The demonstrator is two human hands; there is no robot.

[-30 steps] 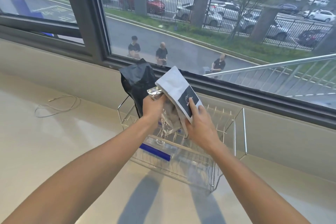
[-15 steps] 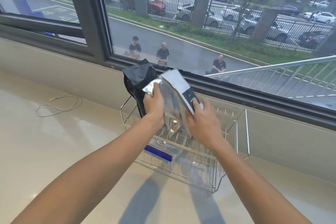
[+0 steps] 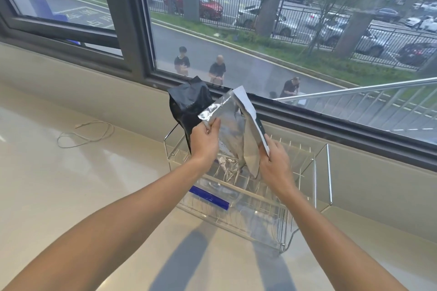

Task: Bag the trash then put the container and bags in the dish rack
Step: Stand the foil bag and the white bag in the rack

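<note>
I hold a white bag with a silver foil lining (image 3: 236,127) upright over the wire dish rack (image 3: 305,196). My left hand (image 3: 204,142) pinches the bag's left mouth edge, and my right hand (image 3: 274,163) grips its right edge, so the mouth gapes. The bag's bottom dips among the rack's wires. A black bag (image 3: 186,108) stands upright at the rack's far left corner. A clear container with a blue strip (image 3: 209,197) lies in the rack's near left part.
The rack stands on a pale glossy counter (image 3: 71,196) below a wide window (image 3: 260,38) with a dark frame. A thin looped cord (image 3: 82,133) lies on the counter to the left.
The bag has turned from showing its white face to showing its silver lining, and its mouth has been pulled wider. It has sunk lower into the rack.
</note>
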